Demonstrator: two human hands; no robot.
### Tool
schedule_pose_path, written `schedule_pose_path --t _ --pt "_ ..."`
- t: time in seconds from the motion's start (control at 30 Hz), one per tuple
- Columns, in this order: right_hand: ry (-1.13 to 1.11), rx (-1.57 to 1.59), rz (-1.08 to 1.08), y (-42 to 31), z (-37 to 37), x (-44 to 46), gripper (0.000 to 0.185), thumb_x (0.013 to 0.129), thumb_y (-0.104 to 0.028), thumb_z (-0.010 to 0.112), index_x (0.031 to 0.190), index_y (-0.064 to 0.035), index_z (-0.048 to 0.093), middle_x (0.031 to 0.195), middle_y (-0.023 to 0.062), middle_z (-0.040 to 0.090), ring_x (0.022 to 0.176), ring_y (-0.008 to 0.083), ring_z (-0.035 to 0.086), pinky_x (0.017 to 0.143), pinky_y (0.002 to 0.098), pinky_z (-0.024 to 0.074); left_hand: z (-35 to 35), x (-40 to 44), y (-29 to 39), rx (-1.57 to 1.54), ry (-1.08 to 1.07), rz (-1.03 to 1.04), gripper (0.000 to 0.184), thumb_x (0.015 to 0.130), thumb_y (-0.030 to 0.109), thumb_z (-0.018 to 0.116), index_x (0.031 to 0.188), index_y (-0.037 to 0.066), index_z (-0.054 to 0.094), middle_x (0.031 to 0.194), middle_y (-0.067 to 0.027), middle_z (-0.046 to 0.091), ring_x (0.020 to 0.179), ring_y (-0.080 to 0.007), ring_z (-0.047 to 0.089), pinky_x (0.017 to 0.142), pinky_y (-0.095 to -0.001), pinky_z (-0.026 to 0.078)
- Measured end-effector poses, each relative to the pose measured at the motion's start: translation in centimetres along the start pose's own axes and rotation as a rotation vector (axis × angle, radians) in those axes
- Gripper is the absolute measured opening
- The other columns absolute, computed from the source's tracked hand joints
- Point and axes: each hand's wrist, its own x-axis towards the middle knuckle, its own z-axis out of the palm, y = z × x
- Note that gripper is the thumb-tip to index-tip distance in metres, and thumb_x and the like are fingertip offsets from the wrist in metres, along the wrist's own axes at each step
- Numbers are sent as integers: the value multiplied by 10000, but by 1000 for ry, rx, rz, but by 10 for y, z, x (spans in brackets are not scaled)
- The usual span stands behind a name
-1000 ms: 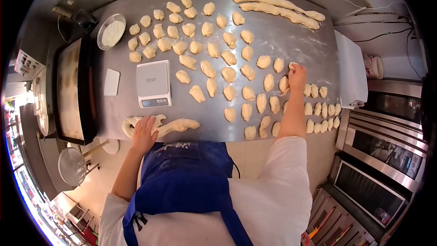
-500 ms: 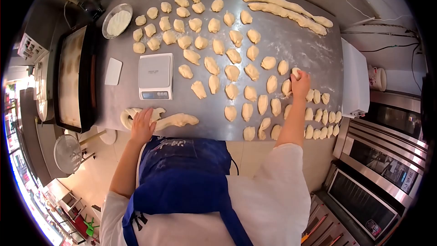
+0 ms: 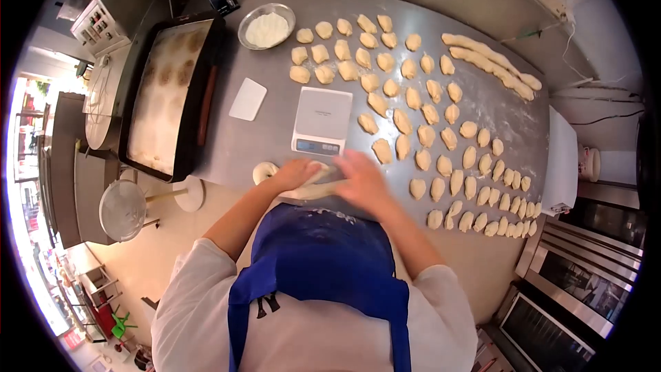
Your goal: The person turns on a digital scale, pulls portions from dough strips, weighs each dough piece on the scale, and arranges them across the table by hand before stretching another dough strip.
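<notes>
A pale dough rope lies near the front edge of the steel table, its left end curled into a loop. My left hand is on this rope, fingers bent over it, with dough showing past the fingertips. My right hand is at the rope's right end, just below the scale. It is smeared by motion, so its fingers and anything in them cannot be made out. The white digital scale stands right behind both hands with nothing on its plate.
Several rows of dough pieces cover the table's middle and right. Two long dough ropes lie at the back right. A metal bowl of flour, a white scraper and a large dark-rimmed pan are on the left.
My right hand has come from the dough pieces on the right to the rope beside my left hand. The piece it held is no longer seen in it. The view has shifted.
</notes>
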Motion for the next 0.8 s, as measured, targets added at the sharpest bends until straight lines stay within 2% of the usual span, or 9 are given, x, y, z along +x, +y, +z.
schedule_pose_path --t 0.07,0.17,0.27,0.37,0.47,0.57,0.67,0.77,0.8 --pt "-74 -45 -144 -36 41 29 721 752 -186 747 1426 -140 499 1266 174 594 1198 354 571 972 442 498 -10 -5 19 -34 -89 91 598 874 495 649 1237 20 633 1185 -232 672 1128 -422 613 973 -470 490" --pt "-438 70 165 -44 66 55 634 802 -207 729 1394 -120 522 1253 146 622 1129 344 614 948 446 517 -4 6 -39 -53 -20 214 653 844 542 686 1288 68 617 1228 -237 661 1143 -441 606 1006 -474 472" --pt "-447 -35 251 -33 75 48 590 816 -200 717 1371 -118 534 1209 142 639 1056 351 644 883 456 540 -39 -24 -15 82 -22 210 634 836 524 675 1248 43 643 1223 -221 662 1164 -371 620 999 -438 486" --pt "-180 -123 -3 -22 79 31 522 830 -212 715 1322 -116 571 1146 148 653 994 362 666 818 457 554 -14 -18 -32 5 27 205 583 872 526 646 1209 50 663 1140 -202 692 1116 -346 644 980 -428 492" --pt "-104 16 156 -41 82 29 404 822 -222 718 1197 -105 626 1068 144 669 949 354 682 789 448 558 -22 -21 -20 -264 -94 140 526 911 508 610 1162 51 682 1089 -184 709 1061 -339 661 943 -420 504" --pt "-275 -107 237 -39 90 26 289 801 -232 731 1043 -93 656 993 133 682 901 333 697 743 446 566 -30 -17 -26 -124 -225 113 516 883 489 680 1146 45 694 965 -126 738 863 -218 702 814 -345 544" --pt "-452 -235 79 -43 77 39 247 794 -237 724 968 -78 652 921 119 685 846 325 706 702 446 570 -56 -23 -9 72 -471 36 443 829 452 726 1024 54 726 843 -126 736 775 -213 693 769 -345 543" --pt "-455 -231 4 -57 64 58 202 795 -220 707 926 -67 689 893 132 698 814 333 714 681 436 575 -42 0 -2 -148 -531 149 411 761 424 763 959 65 743 775 -115 733 744 -214 704 745 -346 549" --pt "-495 -280 27 -54 64 61 183 799 -212 696 909 -65 697 888 136 704 802 335 717 677 435 576 -41 4 7 -66 -515 113 398 767 414 748 959 66 748 808 -113 742 773 -225 711 750 -347 550"
